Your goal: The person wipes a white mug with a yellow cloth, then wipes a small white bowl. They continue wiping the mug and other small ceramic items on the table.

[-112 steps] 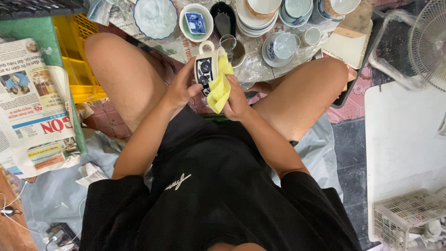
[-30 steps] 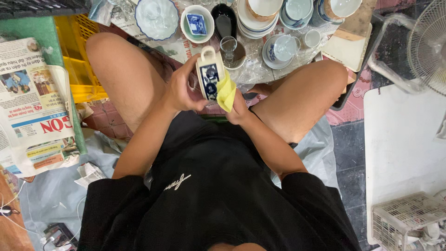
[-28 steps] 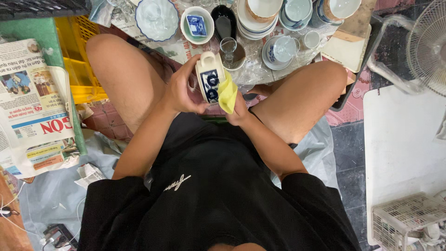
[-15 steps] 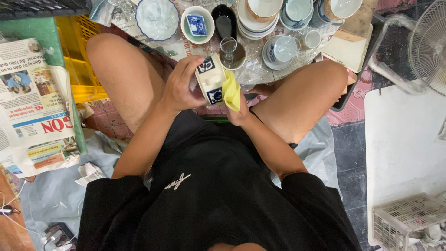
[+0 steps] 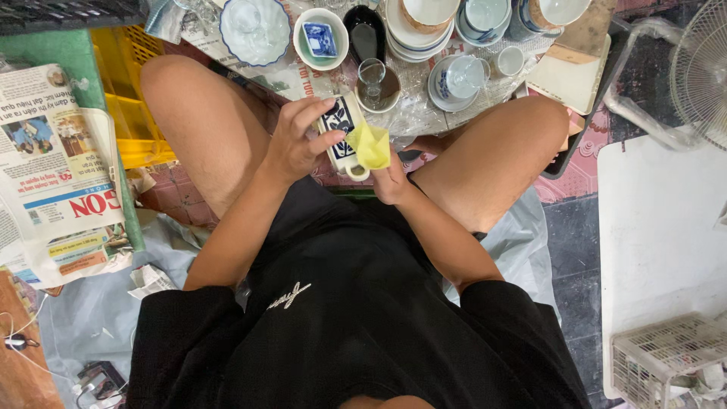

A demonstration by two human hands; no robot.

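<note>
My left hand (image 5: 294, 142) grips a white ceramic mug (image 5: 341, 134) with a dark blue pattern, held tilted between my knees. A yellow cloth (image 5: 371, 145) is pressed against the mug's right side by my right hand (image 5: 392, 179), which sits just below it. The mug's handle points down toward my lap. Both hands hover above the floor, in front of a spread of dishes.
Bowls, cups and stacked plates (image 5: 424, 30) lie on plastic sheeting ahead, with a small glass (image 5: 371, 76) in a bowl closest. A yellow crate (image 5: 125, 98) and newspapers (image 5: 53, 174) lie left. A white board (image 5: 659, 235), a fan (image 5: 700, 68) and a white basket (image 5: 666, 360) are right.
The mug has been turned and tilted in my left hand, its handle swinging from top to bottom. The yellow cloth has shifted along the mug's right side.
</note>
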